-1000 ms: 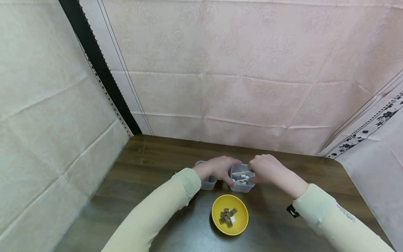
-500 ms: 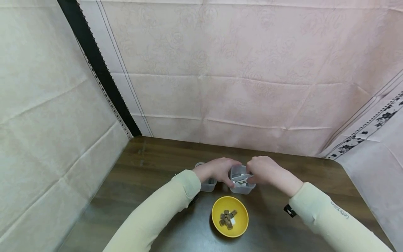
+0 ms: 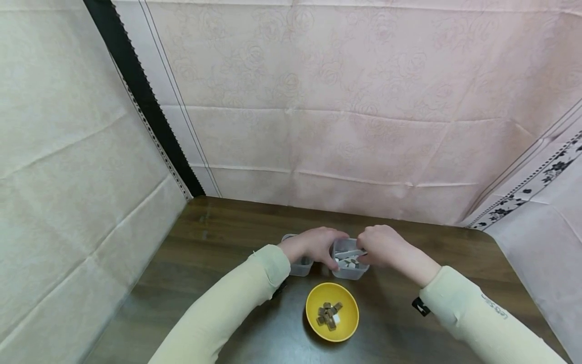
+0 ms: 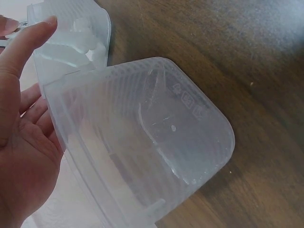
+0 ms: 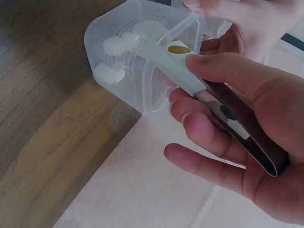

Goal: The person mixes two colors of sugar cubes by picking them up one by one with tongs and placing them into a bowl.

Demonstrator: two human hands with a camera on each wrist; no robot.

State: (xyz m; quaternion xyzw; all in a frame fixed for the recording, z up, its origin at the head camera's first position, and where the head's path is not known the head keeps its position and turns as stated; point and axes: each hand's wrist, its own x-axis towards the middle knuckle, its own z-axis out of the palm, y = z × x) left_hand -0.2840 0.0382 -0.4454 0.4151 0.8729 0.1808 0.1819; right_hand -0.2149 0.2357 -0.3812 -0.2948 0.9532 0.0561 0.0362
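Since half a second ago your hands have hardly shifted; the tongs' tips have dipped lower into the clear container (image 3: 349, 261), where small white pieces now show more plainly. That container stands on the dark wooden surface (image 3: 218, 237), just behind the yellow bowl, and holds a few white lumps against its far wall, as the right wrist view shows. Your right hand (image 3: 384, 246) grips a pair of tongs (image 5: 223, 107), thumb curled on top and fingers underneath, their pale tips resting over the container's rim. Your left hand (image 3: 313, 244) cups the container's left side, with the thumb on the side towards you and the fingers hidden behind it. Under that hand's wrist stands a second clear container (image 3: 300, 265), touching or just beside the first; in the left wrist view it looks empty, though its frosted walls blur the inside. The yellow bowl (image 3: 332, 312) sits nearest you, apart from both containers, with a small heap of brown cubes (image 3: 328, 312) and one white piece among them. Pink patterned cloth (image 3: 364, 101) hangs behind the surface.
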